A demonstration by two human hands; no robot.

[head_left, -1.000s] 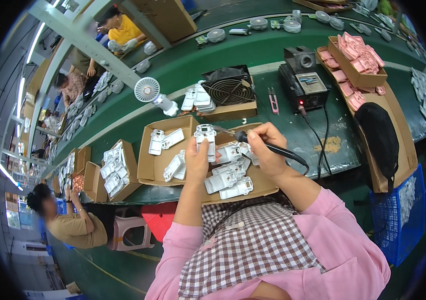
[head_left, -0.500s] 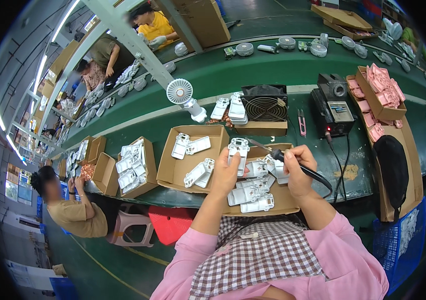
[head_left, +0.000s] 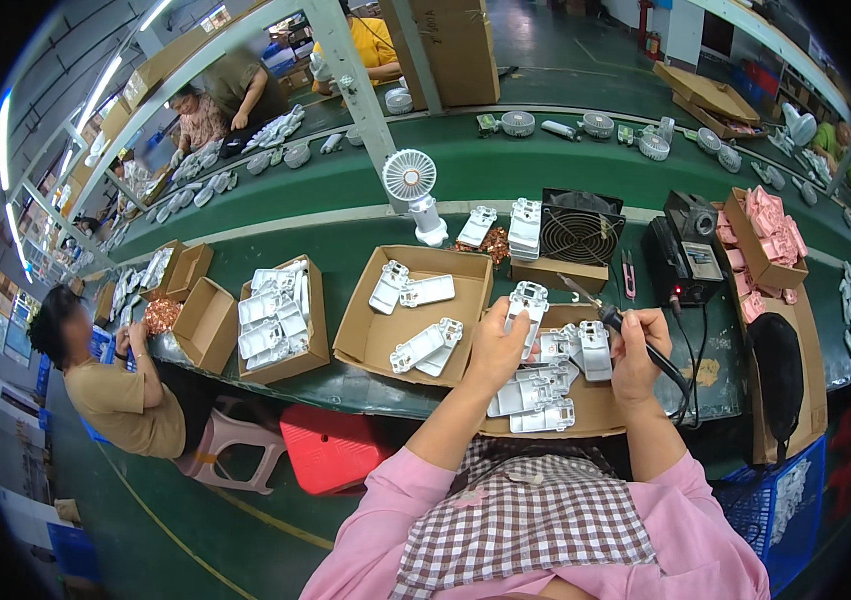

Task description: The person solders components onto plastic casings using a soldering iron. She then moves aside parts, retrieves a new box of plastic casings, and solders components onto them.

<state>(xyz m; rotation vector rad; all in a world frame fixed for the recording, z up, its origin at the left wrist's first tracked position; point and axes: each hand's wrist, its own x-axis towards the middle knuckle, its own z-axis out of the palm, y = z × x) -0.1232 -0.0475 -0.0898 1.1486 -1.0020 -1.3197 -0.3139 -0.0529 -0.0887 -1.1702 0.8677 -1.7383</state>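
Note:
My left hand (head_left: 498,348) is closed around a white plastic housing (head_left: 527,303), its slotted end pointing away from me. In my right hand (head_left: 641,352) is a soldering iron (head_left: 610,317), gripped by its black handle. The iron's metal tip points up and left, a little apart from the housing's right side. Below both hands sits a cardboard box (head_left: 604,420) with several white housings (head_left: 534,398) in it. Left of it, another shallow cardboard box (head_left: 351,345) holds several more housings. The thumb and fingers of my left hand cover the housing's lower part.
Behind the boxes stand a black fan unit (head_left: 582,235), a white handheld fan (head_left: 412,190) and small copper-coloured parts (head_left: 494,244). A black soldering station (head_left: 681,262) and red-handled tweezers (head_left: 629,274) are on the right, near pink parts (head_left: 772,230). A co-worker (head_left: 126,390) sits at left.
The view has turned, so the bench appears shifted rightward. The soldering iron's tip has drawn away from the housing, and the housing leans more to the right.

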